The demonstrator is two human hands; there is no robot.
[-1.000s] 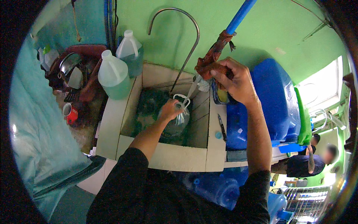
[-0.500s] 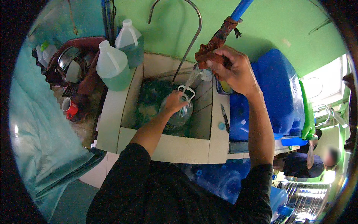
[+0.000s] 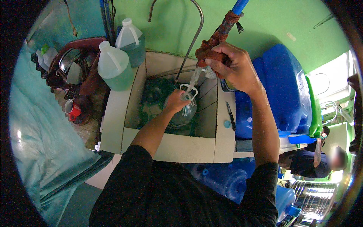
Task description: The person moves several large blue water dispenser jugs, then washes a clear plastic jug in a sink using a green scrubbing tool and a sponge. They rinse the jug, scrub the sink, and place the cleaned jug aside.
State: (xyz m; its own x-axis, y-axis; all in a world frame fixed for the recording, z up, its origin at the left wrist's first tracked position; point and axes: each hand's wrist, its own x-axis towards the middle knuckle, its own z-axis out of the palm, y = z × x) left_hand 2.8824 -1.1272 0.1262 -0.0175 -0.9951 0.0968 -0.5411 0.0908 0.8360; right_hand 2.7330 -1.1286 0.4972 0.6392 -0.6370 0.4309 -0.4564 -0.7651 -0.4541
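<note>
Left hand (image 3: pixel 177 102) curled round neck of clear jug (image 3: pixel 180 120) | mouth up, long axis near upright from here | right hand (image 3: pixel 239 70) closed on brown-wrapped pipe (image 3: pixel 208 50), water (image 3: pixel 194 77) pouring

Brown wrapping (image 3: pixel 223 33), blue pipe (image 3: pixel 239 6), white bottle handle (image 3: pixel 196 92), red mug (image 3: pixel 75 110), 2 green-filled jugs (image 3: pixel 114 72) (image 3: pixel 133 47)

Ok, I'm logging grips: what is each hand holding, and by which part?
The left hand holds the clear bottle by its neck, near the mouth; the right hand grips the reddish-brown fitting at its lower end, below the blue pipe.
</note>
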